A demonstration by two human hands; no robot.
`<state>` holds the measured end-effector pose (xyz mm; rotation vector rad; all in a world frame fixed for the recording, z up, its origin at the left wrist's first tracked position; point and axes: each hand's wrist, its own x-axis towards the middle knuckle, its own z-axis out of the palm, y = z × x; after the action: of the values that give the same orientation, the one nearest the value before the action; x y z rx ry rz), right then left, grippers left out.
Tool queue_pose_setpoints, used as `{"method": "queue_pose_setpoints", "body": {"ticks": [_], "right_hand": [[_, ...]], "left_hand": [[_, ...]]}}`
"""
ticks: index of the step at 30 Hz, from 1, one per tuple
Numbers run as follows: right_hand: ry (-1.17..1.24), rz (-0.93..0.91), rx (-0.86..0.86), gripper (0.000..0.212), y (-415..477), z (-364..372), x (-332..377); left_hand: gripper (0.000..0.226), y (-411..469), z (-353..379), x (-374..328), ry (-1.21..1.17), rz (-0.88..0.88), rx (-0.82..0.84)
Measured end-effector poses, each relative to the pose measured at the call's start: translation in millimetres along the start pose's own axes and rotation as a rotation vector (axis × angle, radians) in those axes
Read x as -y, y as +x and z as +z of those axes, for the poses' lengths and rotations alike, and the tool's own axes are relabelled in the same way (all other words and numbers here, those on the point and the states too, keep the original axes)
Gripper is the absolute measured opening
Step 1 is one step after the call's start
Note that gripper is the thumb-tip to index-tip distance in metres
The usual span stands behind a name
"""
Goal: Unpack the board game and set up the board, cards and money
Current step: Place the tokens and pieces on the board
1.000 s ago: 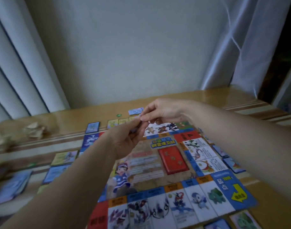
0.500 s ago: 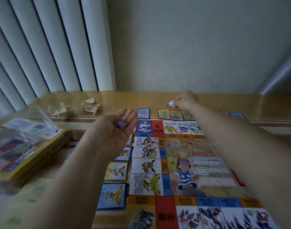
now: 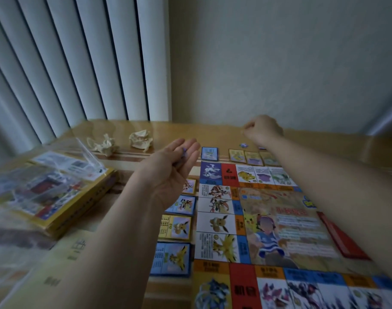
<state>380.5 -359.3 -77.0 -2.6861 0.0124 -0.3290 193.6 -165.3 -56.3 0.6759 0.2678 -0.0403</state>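
Your left hand (image 3: 169,173) is held palm up with its fingers straight and close together. Some small purple pieces (image 3: 183,152) rest on those fingers near their tips. Your right hand (image 3: 263,130) reaches past the far edge of the board (image 3: 279,219) with its fingers curled in; whether they pinch anything cannot be told. One purple piece (image 3: 243,144) lies on the table (image 3: 212,132) just beside that hand, near the far row of cards (image 3: 246,156). A column of cards (image 3: 178,226) lies between your left wrist and the board. The game box (image 3: 63,197) sits well apart on your left forearm's outer side, and two crumpled papers (image 3: 141,140) lie beyond your left fingertips.
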Motion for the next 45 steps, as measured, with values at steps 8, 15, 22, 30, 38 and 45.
{"method": "queue_pose_setpoints", "body": {"ticks": [8,15,22,30,38,45], "right_hand": [[0.310,-0.547,0.711,0.017,-136,-67,113],[0.340,-0.635,0.807,0.006,-188,-46,167],[0.395,-0.387,0.573,0.013,-179,8,178],[0.177,-0.229,0.307,0.019,-168,64,169],[0.174,-0.407,0.205,0.006,-184,48,176],[0.309,-0.638,0.435,0.008,-264,0,191]], "left_hand": [[0.028,-48,-22,-1,0.006,0.032,-0.168],[0.020,-104,-47,-29,-0.038,0.043,-0.194],[0.042,-144,-97,-66,-0.007,0.152,-0.135],[0.029,-180,-127,-83,0.331,0.316,-0.202],[0.004,-198,-140,-76,1.132,0.391,-0.191],[0.011,-235,-147,-49,1.878,0.184,-0.122]]}}
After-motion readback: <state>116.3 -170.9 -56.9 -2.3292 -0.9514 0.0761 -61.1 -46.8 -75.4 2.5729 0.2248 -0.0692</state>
